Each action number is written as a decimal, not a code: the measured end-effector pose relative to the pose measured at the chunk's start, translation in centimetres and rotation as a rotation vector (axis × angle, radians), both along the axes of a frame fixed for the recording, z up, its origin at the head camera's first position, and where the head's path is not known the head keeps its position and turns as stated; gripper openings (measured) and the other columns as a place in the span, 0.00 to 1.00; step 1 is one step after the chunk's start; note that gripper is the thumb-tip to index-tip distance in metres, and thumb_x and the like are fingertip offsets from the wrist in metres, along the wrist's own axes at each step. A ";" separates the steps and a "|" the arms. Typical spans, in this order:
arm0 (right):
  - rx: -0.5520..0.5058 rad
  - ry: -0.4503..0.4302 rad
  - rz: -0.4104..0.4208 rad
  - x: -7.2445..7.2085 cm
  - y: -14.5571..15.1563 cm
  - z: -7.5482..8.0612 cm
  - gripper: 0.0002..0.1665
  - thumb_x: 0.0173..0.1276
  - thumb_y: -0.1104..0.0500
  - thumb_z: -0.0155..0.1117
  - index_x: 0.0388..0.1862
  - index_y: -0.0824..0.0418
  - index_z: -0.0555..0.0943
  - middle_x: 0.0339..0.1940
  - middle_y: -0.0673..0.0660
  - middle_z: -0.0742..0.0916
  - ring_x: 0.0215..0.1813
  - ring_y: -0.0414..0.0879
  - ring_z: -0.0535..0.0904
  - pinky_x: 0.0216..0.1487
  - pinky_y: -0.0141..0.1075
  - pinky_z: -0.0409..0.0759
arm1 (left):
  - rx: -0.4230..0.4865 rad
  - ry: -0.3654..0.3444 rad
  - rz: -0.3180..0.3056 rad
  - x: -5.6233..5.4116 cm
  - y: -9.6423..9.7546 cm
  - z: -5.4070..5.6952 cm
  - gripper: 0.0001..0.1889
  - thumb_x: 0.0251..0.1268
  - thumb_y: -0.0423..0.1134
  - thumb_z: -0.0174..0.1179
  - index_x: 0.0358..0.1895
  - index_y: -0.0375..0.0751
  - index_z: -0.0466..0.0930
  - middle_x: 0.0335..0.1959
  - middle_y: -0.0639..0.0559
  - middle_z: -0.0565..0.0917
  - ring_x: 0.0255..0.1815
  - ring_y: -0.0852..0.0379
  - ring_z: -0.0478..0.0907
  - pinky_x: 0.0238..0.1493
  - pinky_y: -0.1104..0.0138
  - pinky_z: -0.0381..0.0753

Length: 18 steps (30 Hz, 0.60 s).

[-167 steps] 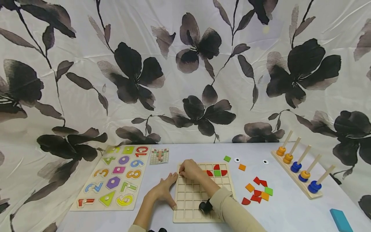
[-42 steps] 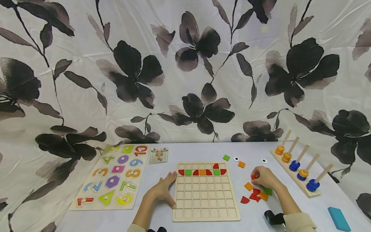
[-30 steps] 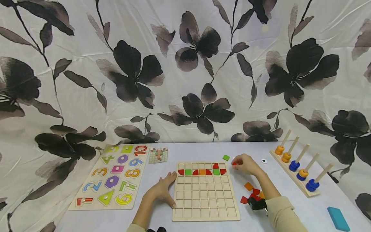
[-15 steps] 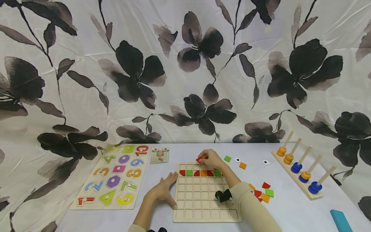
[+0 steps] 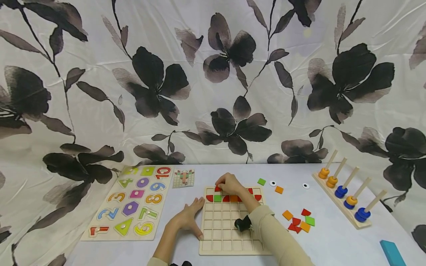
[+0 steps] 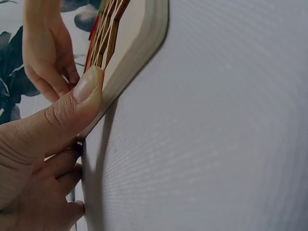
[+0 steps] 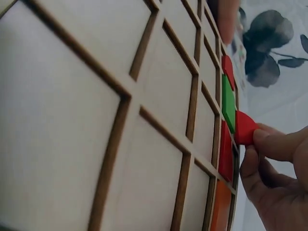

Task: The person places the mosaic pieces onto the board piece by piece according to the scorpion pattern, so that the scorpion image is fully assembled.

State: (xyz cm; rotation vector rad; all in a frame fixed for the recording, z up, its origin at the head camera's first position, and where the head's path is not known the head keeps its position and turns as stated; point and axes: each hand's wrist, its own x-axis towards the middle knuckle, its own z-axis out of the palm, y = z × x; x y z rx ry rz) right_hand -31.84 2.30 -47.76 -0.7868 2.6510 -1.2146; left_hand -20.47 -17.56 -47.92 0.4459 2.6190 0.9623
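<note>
Your right hand (image 5: pixel 229 184) pinches the red quarter-circle (image 7: pixel 246 128) at the far row of the grid board (image 5: pixel 217 244), just behind the board's green square (image 7: pixel 228 103). Curved edge points to the board's far left; straight sides look about equal. Your left hand (image 5: pixel 187 218) is spread at the board's left edge, thumb touching it. Open cells across the board's near rows. Your right sleeve (image 5: pixel 279 236) hides the board's near-right corner; can't tell if the quarter-circle touches its cell.

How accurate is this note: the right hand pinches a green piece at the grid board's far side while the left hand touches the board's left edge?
The colour is wrong: the right wrist view shows the right hand pinching a red piece at the far side of the grid board. The rest holds.
</note>
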 end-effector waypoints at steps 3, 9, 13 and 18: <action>0.019 0.025 -0.043 0.0 -0.5 -0.1 0.07 0.62 0.69 0.61 0.34 0.68 0.85 0.32 0.58 0.87 0.38 0.49 0.80 0.42 0.39 0.81 | 0.005 0.004 0.001 0.0 0.0 -0.1 0.63 0.21 0.37 0.81 0.70 0.26 0.53 0.72 0.32 0.52 0.74 0.34 0.44 0.69 0.38 0.38; 0.062 0.034 -0.109 0.4 -1.0 0.2 0.03 0.56 0.68 0.68 0.30 0.69 0.85 0.27 0.57 0.87 0.32 0.47 0.81 0.36 0.36 0.81 | 0.010 0.009 0.012 0.0 0.0 -0.1 0.63 0.20 0.36 0.81 0.70 0.26 0.54 0.72 0.31 0.53 0.73 0.34 0.44 0.69 0.38 0.38; 0.115 0.009 -0.101 0.5 -1.1 0.3 0.06 0.54 0.67 0.70 0.32 0.68 0.86 0.31 0.58 0.88 0.38 0.50 0.83 0.40 0.37 0.83 | 0.011 0.004 0.019 0.0 0.0 -0.1 0.63 0.20 0.37 0.81 0.70 0.27 0.54 0.72 0.31 0.53 0.74 0.34 0.44 0.69 0.38 0.38; 0.202 0.053 -0.015 0.6 -1.0 0.4 0.05 0.54 0.66 0.71 0.31 0.66 0.87 0.31 0.58 0.88 0.38 0.50 0.83 0.40 0.37 0.83 | 0.014 -0.004 0.030 -0.1 0.1 -0.4 0.63 0.20 0.37 0.81 0.70 0.28 0.54 0.72 0.31 0.53 0.74 0.35 0.44 0.69 0.38 0.38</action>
